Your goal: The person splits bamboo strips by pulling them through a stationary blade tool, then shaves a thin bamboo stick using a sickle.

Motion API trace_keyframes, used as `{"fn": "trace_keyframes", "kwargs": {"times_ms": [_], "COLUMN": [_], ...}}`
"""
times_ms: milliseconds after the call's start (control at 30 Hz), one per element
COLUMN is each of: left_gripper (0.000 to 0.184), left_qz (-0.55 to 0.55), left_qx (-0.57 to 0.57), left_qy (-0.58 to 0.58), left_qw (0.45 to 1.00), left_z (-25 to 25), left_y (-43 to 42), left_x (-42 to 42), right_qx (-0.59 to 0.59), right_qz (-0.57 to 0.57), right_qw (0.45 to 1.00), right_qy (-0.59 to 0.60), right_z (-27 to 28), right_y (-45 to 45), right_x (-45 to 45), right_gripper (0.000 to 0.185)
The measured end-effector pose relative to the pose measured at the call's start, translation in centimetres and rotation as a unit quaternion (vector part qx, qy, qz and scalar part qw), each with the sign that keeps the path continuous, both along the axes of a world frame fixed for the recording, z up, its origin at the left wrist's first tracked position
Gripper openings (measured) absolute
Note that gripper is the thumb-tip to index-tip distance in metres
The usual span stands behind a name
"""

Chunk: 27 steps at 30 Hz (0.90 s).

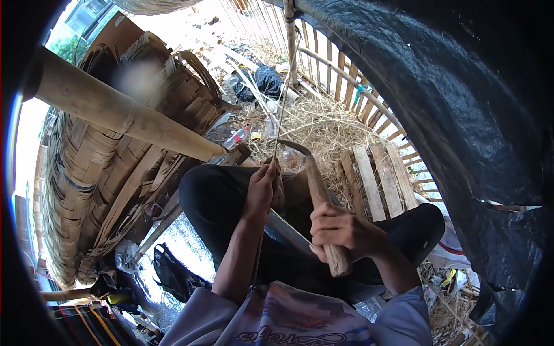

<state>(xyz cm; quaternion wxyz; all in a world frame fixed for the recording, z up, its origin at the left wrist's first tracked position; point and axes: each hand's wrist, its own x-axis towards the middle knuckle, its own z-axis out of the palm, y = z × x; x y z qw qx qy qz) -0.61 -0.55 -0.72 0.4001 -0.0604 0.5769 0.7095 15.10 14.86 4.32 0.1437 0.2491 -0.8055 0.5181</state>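
Note:
My left hand (266, 183) is closed around a long thin bamboo strip (283, 112), which rises away from me toward the fence and passes down by my forearm. My right hand (341, 232) grips the thick wooden handle (316, 183) of a sickle. Its dark curved blade (295, 146) bends left from the handle's far end toward the strip, close above my left fingers. Whether blade and strip touch, I cannot tell. A flat greyish strip (290, 232) slants between my hands over my lap; its kind is unclear.
At left stand large woven bamboo baskets (95, 190), with a thick bamboo pole (124, 115) crossing before them. A bamboo fence (346, 81) and black plastic sheet (461, 115) run along the right. Wooden slats (378, 179), shavings (323, 124) and a plastic bottle (235, 137) lie ahead.

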Motion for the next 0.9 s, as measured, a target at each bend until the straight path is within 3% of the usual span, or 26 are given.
{"fn": "trace_keyframes", "kwargs": {"times_ms": [200, 400, 600, 733, 900], "left_gripper": [0.022, 0.022, 0.021, 0.020, 0.021], "left_qz": [0.015, 0.004, -0.023, -0.031, -0.030], "left_qx": [-0.049, -0.046, -0.047, -0.049, -0.055], "left_qy": [0.028, 0.032, 0.037, 0.040, 0.037], "left_qw": [0.998, 0.998, 0.998, 0.997, 0.997], "left_z": [-0.9, -0.6, 0.1, -0.1, -0.1], "left_y": [-0.4, -0.3, -0.1, -0.1, 0.0], "left_x": [-0.5, -0.3, 0.7, 0.8, 0.6], "right_qx": [-0.024, -0.067, 0.018, -0.007, -0.017], "right_qz": [-0.074, 0.054, 0.020, -0.009, 0.063], "right_qw": [0.996, 0.996, 0.999, 1.000, 0.998], "right_qy": [0.042, 0.015, 0.043, 0.016, 0.020], "right_z": [1.5, 0.9, -0.1, -0.6, 0.9], "right_y": [1.0, -0.7, -0.5, 0.2, -0.4], "right_x": [0.4, 0.8, 0.1, 0.2, 0.8], "right_gripper": [0.020, 0.021, 0.019, 0.018, 0.018]}}
